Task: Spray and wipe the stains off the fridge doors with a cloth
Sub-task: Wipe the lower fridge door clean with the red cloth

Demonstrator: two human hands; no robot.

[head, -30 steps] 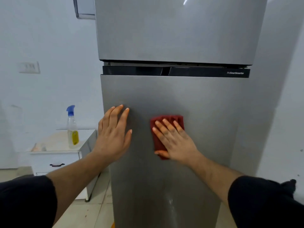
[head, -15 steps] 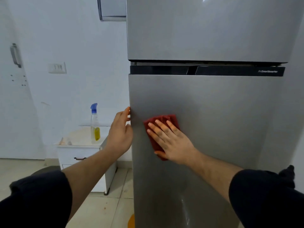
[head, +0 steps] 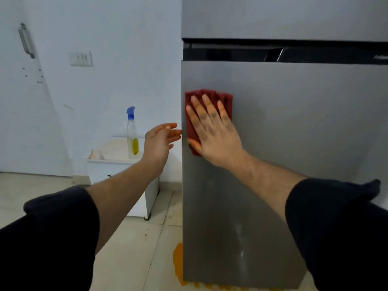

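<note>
A tall grey fridge fills the right of the view, with its lower door (head: pixel 294 143) and the bottom of its upper door (head: pixel 283 17). My right hand (head: pixel 212 131) presses a folded red cloth (head: pixel 225 97) flat against the lower door, close to its left edge. My left hand (head: pixel 159 141) hovers just off that left edge, fingers relaxed and holding nothing. A clear spray bottle (head: pixel 131 133) with a blue nozzle and yellow label stands on a small white cabinet (head: pixel 117 166) to the left. Pale streaks show low on the lower door.
A white wall with a switch plate (head: pixel 80 58) runs behind the cabinet. A white door with a handle (head: pixel 26 40) is at far left. Beige floor tiles (head: pixel 130 248) lie below, with an orange patch (head: pixel 178 261) at the fridge's foot.
My left hand has slid off the lower door, past its left edge, and now hovers beside it. My right hand and the cloth have shifted left toward that edge. The view has turned left.
</note>
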